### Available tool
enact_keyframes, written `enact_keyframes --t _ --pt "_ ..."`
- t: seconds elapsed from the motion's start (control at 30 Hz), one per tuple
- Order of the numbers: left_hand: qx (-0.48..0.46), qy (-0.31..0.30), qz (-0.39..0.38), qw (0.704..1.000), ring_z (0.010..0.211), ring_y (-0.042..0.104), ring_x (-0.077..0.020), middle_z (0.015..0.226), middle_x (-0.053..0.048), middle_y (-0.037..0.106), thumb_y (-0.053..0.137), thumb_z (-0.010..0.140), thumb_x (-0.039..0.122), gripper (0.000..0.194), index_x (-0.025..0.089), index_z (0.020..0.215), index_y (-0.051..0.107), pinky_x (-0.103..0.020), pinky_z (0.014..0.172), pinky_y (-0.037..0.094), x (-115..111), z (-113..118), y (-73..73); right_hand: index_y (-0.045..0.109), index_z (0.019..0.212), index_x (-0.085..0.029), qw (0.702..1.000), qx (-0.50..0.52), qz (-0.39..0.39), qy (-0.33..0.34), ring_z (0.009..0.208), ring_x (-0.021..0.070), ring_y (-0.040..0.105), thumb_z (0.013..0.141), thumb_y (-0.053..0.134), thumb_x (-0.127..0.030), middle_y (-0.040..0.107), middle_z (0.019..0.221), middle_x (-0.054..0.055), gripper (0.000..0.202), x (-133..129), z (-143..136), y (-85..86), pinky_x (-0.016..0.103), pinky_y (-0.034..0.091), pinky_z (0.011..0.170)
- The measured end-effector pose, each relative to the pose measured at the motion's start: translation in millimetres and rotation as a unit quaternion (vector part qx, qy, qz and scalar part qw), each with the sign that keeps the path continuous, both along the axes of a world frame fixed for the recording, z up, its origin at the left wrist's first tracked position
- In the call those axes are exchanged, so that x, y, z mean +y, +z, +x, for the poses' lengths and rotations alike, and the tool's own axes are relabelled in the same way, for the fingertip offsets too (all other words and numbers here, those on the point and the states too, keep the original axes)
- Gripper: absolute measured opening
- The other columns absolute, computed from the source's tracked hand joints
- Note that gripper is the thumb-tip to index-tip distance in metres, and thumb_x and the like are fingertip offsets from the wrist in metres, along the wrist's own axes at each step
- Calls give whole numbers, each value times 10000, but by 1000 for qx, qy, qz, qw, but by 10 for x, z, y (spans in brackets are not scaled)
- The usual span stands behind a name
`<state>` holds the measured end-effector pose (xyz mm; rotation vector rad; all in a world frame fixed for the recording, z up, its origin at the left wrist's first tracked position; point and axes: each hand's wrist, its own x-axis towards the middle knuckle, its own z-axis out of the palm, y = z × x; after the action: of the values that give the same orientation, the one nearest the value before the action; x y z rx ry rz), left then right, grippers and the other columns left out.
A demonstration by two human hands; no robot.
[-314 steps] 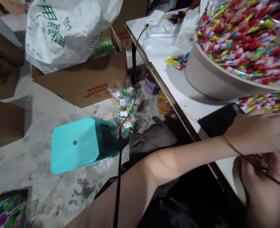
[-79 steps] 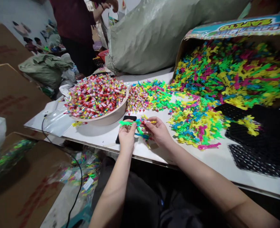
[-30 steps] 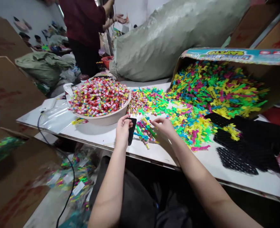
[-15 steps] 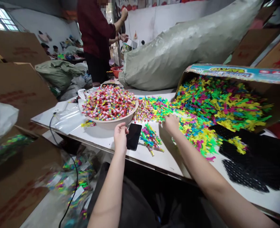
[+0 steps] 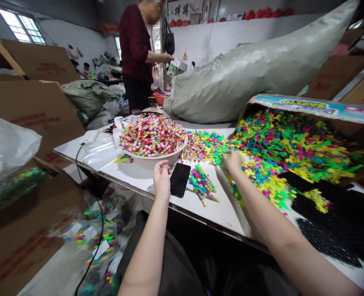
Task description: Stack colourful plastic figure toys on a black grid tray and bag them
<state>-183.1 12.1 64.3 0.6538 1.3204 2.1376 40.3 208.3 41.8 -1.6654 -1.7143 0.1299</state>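
My left hand [image 5: 162, 180] hovers near the table edge, fingers curled closed; whatever is in them is hidden. Just right of it lies a black smartphone [image 5: 180, 181]. My right hand [image 5: 233, 161] reaches to the edge of a loose heap of bright plastic figures [image 5: 262, 170], its fingers pinched together; I cannot make out what they hold. Between the hands, a small bunch of figure-topped tubes [image 5: 204, 184] rests on the table. A pale basin [image 5: 160, 160] behind my left hand is heaped with small wrapped tubes [image 5: 152, 135], and more tubes [image 5: 194, 148] spill beside it.
A tipped carton [image 5: 311, 105] full of figures stands at the right, near black trays [image 5: 326, 242]. One large grey-green sack [image 5: 246, 78] lies behind. Cardboard boxes [image 5: 21, 123] and a black cable [image 5: 101, 222] are at the left. Another person [image 5: 135, 53] stands across the table.
The view has swung slightly left and up, so everything sits lower and farther right. Both hands keep nearly the same places over the table. The other person's raised hand has come down.
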Motion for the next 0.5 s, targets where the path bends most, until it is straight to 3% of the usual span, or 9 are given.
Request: enact_keyframes --t 0.07,0.13,0.2,0.23,0.3,0.4,0.43,0.5 --pt "0 13 4 1000 533 449 -44 642 42 483 471 744 238 156 156 858 538 -171 559 376 -5 -4 1 559 809 -159 978 205 17 -32 719 171 532 711 539 -280 581 729 23 156 96 28 63 352 406 756" --pt "2 24 7 1000 538 447 -45 643 42 481 468 747 237 150 157 852 539 -168 558 375 -4 -2 1 497 749 -170 926 377 -9 -29 597 125 515 723 493 -243 532 645 -15 78 170 17 142 281 444 635" --pt "4 27 8 1000 538 446 -45 645 40 483 466 747 233 145 157 845 540 -167 557 377 5 7 -1 436 694 -187 879 471 -77 -3 515 102 481 741 440 -217 479 591 -36 56 207 -42 218 247 442 542" --pt "5 25 8 1000 538 447 -45 645 39 485 464 747 232 143 156 842 540 -167 556 378 11 13 -3 420 686 -192 869 482 -109 11 490 98 464 749 422 -214 462 577 -41 66 209 -87 249 243 438 515" --pt "6 19 7 1000 533 448 -46 641 39 488 461 748 231 140 157 837 540 -166 550 379 24 25 -9 439 720 -193 892 433 -128 23 480 100 452 755 426 -231 464 584 -37 54 189 -203 289 244 436 500" --pt "9 11 6 1000 528 450 -46 637 41 487 461 744 223 138 161 838 542 -165 542 377 42 38 -22 514 882 -184 975 199 -84 55 589 134 519 721 517 -285 547 691 1 190 128 -398 310 263 451 574" --pt "10 10 7 1000 530 451 -46 638 41 486 460 743 221 138 163 838 542 -165 542 378 46 40 -26 528 939 -186 989 99 -74 80 668 155 549 705 548 -295 578 763 23 259 109 -460 313 273 455 620" --pt "10 8 7 1000 535 454 -47 641 41 487 459 741 217 138 166 837 544 -164 545 380 49 42 -31 545 1013 -196 985 -85 -84 126 840 203 569 691 584 -305 602 930 66 343 86 -569 321 295 452 700"
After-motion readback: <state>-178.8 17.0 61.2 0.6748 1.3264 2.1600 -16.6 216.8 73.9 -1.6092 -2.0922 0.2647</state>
